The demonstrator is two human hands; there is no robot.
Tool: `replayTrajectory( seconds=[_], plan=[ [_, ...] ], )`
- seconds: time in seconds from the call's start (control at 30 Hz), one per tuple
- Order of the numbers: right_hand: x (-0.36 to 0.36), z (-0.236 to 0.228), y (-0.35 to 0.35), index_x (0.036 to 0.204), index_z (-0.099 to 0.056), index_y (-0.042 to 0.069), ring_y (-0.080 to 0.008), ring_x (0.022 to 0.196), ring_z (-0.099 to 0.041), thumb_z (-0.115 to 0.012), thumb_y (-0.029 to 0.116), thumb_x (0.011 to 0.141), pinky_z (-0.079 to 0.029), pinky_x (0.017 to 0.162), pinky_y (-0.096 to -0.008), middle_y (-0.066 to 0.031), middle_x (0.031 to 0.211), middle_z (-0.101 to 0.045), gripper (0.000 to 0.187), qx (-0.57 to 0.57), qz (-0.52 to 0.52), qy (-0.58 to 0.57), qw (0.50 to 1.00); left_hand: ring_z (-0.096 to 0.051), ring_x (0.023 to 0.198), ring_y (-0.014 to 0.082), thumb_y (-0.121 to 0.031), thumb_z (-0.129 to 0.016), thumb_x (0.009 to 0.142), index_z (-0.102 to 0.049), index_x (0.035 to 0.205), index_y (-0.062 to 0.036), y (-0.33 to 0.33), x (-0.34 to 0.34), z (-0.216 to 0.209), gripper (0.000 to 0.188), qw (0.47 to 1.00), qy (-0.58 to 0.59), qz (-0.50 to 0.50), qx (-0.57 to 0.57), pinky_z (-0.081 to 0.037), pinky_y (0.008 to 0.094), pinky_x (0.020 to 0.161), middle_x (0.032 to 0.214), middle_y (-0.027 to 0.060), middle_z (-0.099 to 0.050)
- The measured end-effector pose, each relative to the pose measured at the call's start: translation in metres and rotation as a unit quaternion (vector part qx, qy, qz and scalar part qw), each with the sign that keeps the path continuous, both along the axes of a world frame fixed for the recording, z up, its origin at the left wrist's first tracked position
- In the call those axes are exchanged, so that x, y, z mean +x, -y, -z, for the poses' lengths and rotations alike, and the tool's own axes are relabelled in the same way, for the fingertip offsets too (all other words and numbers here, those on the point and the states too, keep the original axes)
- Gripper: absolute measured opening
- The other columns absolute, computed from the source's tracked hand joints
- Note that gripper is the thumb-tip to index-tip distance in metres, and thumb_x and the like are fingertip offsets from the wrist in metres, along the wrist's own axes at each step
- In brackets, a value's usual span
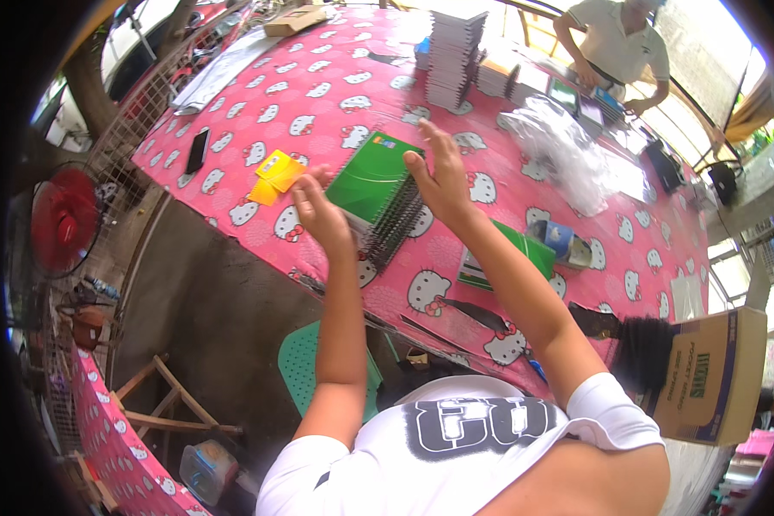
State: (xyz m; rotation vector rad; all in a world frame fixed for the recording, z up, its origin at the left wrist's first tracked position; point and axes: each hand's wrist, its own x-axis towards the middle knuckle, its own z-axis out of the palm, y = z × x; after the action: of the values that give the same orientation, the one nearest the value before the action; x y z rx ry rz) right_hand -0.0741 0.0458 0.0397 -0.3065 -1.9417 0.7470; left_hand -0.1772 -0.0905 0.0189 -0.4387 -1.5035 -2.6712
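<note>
A stack of green-covered spiral notebooks [370, 176] lies on the pink table, its black coil edge toward the right. My left hand [321, 209] is at the stack's left side, fingers stretched, holding nothing I can see. On the other side, my right hand [443, 178] is raised next to the coils with thumb and fingers apart; whether it touches the stack I cannot tell. Two yellow cards [279, 170] lie just left of my left hand. Under my right forearm, another green notebook pile [525, 249] is partly hidden, with a blue patterned roll-shaped object [561, 241] beside it.
A tall notebook stack [451, 64] and a crumpled clear plastic bag [563, 159] stand farther back. A phone [198, 151] lies at left. Black coils [645, 353] and a cardboard box [709, 378] are at right. Across the table a person [619, 43] handles notebooks. A green stool [299, 365] stands below.
</note>
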Motion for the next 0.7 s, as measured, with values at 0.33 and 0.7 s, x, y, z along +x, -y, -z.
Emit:
replayTrajectory(
  seconds=[0.33,0.7],
  plan=[
    [0.243,0.086,-0.028,0.115,-0.057,-0.001,-0.0176,0.089,-0.060,-0.073,0.022,0.082,-0.050,0.076,-0.0309,-0.0106,0.099,-0.063,0.043,-0.478,0.184,0.090,0.854,-0.058,0.107,0.0261,-0.023,-0.046,0.097,-0.044,0.128,-0.0020,0.038,0.109,-0.090,0.037,0.946,-0.282,0.098,0.122,-0.048,0.0383,0.090,0.122,0.0145,-0.055],
    [0.242,0.044,-0.008,0.097,-0.047,0.003,-0.0123,0.078,-0.057,-0.066,-0.004,0.081,-0.048,0.071,-0.0283,-0.0053,0.086,-0.060,0.026,-0.349,0.101,-0.015,0.932,-0.041,0.127,0.0306,0.012,-0.049,0.084,-0.027,0.144,-0.0094,-0.056,0.167,-0.013,0.067,0.911,-0.142,0.327,-0.207,-0.037,0.0399,0.106,0.142,0.0141,-0.029]
  ],
)
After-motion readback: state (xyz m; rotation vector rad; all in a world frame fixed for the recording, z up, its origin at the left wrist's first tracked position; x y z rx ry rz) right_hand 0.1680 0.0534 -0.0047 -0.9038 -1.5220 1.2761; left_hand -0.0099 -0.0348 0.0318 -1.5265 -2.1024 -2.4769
